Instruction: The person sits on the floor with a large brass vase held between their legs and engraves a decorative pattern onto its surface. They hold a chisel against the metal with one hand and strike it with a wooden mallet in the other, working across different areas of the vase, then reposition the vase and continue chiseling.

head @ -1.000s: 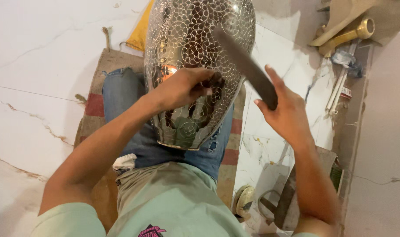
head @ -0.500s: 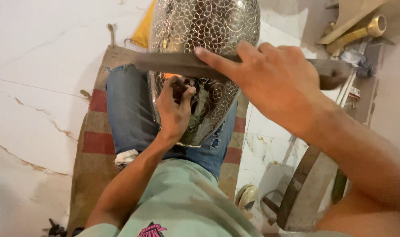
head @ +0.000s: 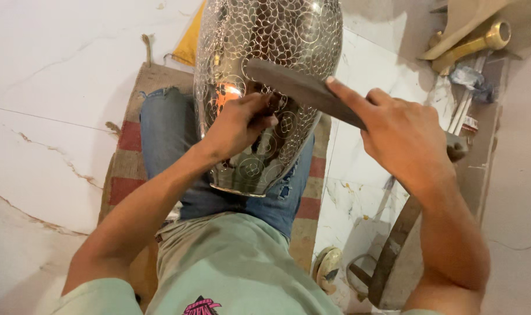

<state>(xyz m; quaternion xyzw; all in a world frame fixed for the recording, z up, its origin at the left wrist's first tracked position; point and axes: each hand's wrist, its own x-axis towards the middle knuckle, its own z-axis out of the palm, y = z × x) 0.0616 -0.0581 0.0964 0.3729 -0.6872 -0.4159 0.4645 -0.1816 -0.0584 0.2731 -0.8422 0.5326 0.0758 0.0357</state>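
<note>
While braced on the lap: metal lamp shade, at 12 o'clock.
Left hand: fingers pinched together against its patterned wall, steadying.
Right hand: clamped on flat file, forefinger extended, guiding.

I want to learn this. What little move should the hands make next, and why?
Probably bring the flat bar in the right hand down onto what the left hand pinches against the patterned metal vase: the bar is raised just above it.
</note>
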